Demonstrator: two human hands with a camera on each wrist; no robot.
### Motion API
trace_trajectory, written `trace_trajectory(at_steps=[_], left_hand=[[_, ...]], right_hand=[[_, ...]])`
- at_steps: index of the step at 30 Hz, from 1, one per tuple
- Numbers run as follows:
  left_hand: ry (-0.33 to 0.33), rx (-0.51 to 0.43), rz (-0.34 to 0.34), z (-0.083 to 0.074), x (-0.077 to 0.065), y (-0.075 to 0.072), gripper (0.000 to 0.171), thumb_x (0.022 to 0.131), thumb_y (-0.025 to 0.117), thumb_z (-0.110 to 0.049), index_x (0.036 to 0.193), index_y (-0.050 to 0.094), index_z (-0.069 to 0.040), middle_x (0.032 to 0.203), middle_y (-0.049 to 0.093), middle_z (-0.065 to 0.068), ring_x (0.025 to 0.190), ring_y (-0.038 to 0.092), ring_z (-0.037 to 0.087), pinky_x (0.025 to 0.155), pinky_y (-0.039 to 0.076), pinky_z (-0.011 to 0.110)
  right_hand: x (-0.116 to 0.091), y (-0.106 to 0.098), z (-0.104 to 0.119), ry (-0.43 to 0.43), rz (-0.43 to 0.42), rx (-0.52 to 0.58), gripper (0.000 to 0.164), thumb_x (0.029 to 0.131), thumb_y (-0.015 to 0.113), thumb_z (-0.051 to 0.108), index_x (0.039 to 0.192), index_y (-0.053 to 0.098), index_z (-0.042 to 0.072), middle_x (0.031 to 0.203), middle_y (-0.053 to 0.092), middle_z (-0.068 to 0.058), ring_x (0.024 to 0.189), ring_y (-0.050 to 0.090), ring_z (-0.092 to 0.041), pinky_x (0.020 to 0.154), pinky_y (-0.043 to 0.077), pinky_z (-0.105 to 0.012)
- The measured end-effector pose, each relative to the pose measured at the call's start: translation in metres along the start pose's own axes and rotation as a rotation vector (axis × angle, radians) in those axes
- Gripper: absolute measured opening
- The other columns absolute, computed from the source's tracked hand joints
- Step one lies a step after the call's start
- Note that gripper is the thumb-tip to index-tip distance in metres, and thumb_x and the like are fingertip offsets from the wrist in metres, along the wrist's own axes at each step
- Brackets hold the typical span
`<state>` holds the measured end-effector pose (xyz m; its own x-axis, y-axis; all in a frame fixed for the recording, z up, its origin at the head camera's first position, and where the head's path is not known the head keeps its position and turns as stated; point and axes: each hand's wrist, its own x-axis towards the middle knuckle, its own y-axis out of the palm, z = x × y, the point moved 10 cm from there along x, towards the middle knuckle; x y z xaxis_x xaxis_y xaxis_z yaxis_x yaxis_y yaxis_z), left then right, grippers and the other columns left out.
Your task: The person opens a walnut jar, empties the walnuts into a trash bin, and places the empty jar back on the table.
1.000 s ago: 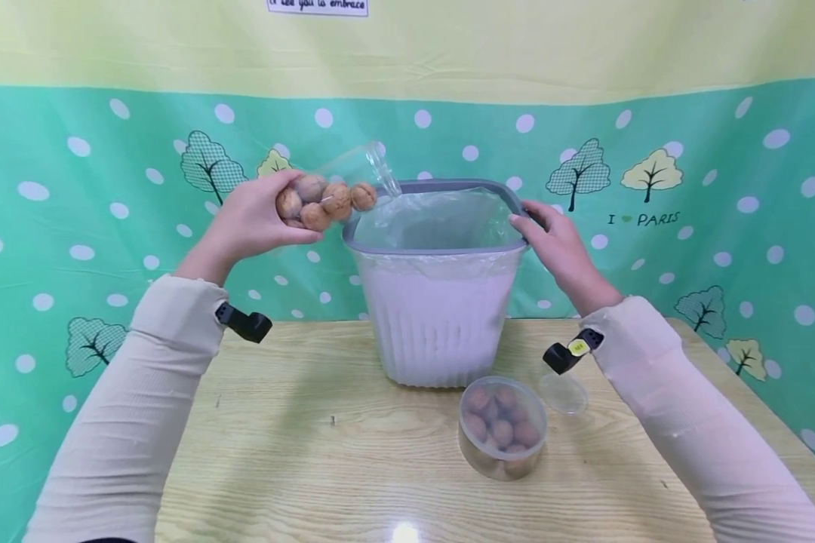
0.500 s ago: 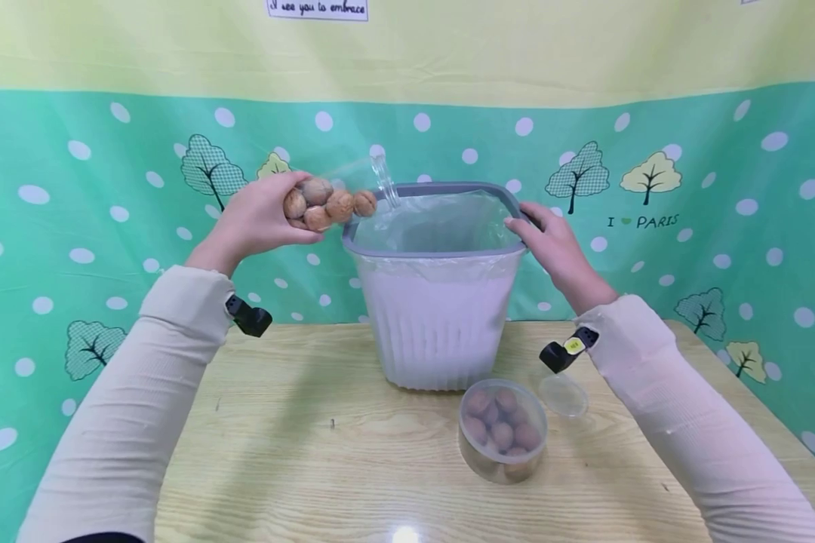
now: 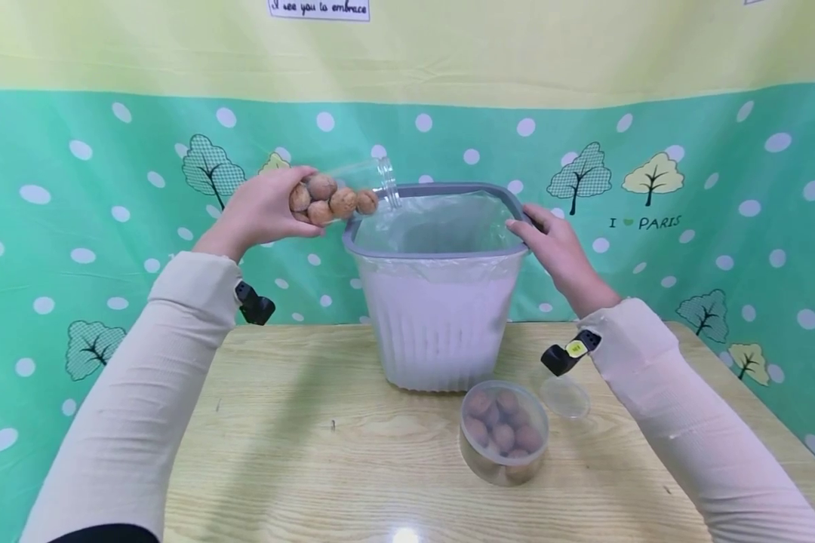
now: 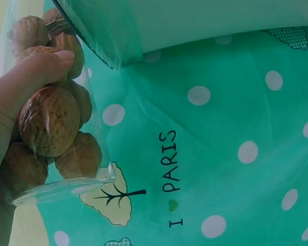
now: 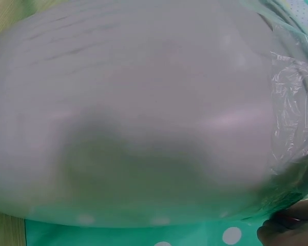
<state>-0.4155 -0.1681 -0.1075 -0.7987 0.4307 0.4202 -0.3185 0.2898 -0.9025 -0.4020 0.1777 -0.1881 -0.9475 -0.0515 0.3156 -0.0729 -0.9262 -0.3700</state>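
Note:
My left hand (image 3: pixel 272 204) grips the base end of a clear jar (image 3: pixel 356 177) that lies nearly on its side, its open mouth over the left rim of a trash can (image 3: pixel 441 324). Several walnuts (image 3: pixel 342 202) rest along the jar's lower wall; the left wrist view shows the thumb across the jar and walnuts (image 4: pixel 50 122) behind the clear wall. My right hand (image 3: pixel 553 245) holds the can's grey rim on the right, thumb on top. A clear plastic bag lines the can and folds over its edge. In the right wrist view the can's white side (image 5: pixel 143 102) fills most of the frame.
A round clear tub (image 3: pixel 504 434) with several walnuts under a translucent cover stands on the wooden table (image 3: pixel 278 452) in front of the can. A small clear round lid (image 3: pixel 566 397) lies beside it. A green dotted cloth (image 3: pixel 421 143) hangs behind.
My left hand has moved slightly right and tipped the jar closer to level, its mouth lower at the can's rim. The walnuts stay inside. My right hand keeps its hold.

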Motion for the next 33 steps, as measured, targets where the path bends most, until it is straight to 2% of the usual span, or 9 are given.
trace_trajectory(at_steps=[6,15,20,33], left_hand=[[0.036,0.031,-0.016,-0.002,0.007,0.001,0.063,0.072,0.078,-0.027,0.126,0.052,-0.007,0.11,0.059,0.012,0.099,0.053,0.03,0.082,0.045,0.049],[0.069,0.093,-0.021,-0.002,0.016,0.001,0.078,0.072,0.077,-0.03,0.138,0.044,-0.005,0.124,0.056,0.016,0.111,0.05,0.034,0.089,0.044,0.053],[0.084,0.133,-0.024,-0.006,0.019,-0.001,0.08,0.072,0.078,-0.029,0.139,0.042,-0.004,0.129,0.054,0.017,0.117,0.048,0.036,0.093,0.042,0.054],[0.108,0.18,-0.027,-0.009,0.022,-0.002,0.081,0.07,0.08,-0.029,0.137,0.044,-0.004,0.128,0.054,0.018,0.116,0.05,0.036,0.093,0.043,0.054]], right_hand=[[0.001,0.0,0.0,-0.02,-0.027,0.029,0.048,0.095,0.052,0.036,0.13,0.05,0.003,0.116,0.052,-0.011,0.108,0.044,-0.024,0.096,0.036,-0.043],[0.002,0.001,-0.001,-0.043,-0.042,0.026,0.035,0.094,0.053,0.037,0.108,0.053,0.005,0.103,0.047,-0.015,0.094,0.039,-0.02,0.08,0.034,-0.038],[0.001,0.0,0.0,-0.037,-0.045,0.023,0.035,0.094,0.052,0.036,0.109,0.054,0.005,0.103,0.047,-0.013,0.095,0.039,-0.018,0.082,0.034,-0.038],[0.0,0.002,0.001,-0.04,-0.034,0.018,0.029,0.095,0.051,0.033,0.106,0.053,0.006,0.099,0.045,-0.014,0.093,0.037,-0.019,0.079,0.032,-0.038]])
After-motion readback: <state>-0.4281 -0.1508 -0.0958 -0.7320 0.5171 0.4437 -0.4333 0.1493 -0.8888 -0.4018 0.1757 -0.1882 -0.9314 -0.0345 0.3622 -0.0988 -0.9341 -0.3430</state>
